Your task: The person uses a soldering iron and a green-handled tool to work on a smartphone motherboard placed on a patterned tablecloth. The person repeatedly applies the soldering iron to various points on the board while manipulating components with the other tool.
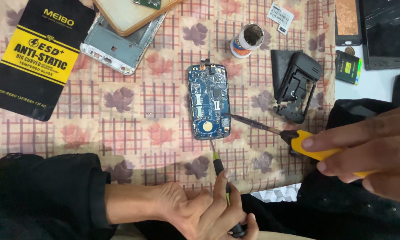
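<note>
1. Nearest my view, my left hand point(200, 213) has its fingers closed around a thin black-and-green tool point(221, 178), whose tip touches the bottom edge of the blue circuit board point(209, 101).
2. My right hand point(369, 151) comes in from the right edge, fingers wrapped on a yellow-handled screwdriver point(298, 141); its dark shaft ends on the board's lower right, just beside the round gold pad.
3. I judge the step in hand to be working the board loose or undoing a small fixing at its lower end. A next move would call for keeping both tips steady and pressure light, since the parts are fine.
4. The board lies near the middle of the bench, flat on a checked cloth with leaf prints point(133, 120).
5. Toward the far edge lie a grey phone frame point(120, 46), a small open pot point(248, 40), a black plastic housing point(298, 86) and, at the far left, a black-and-yellow packet point(40, 58).
6. Nothing of the room beyond the bench shows.
</note>
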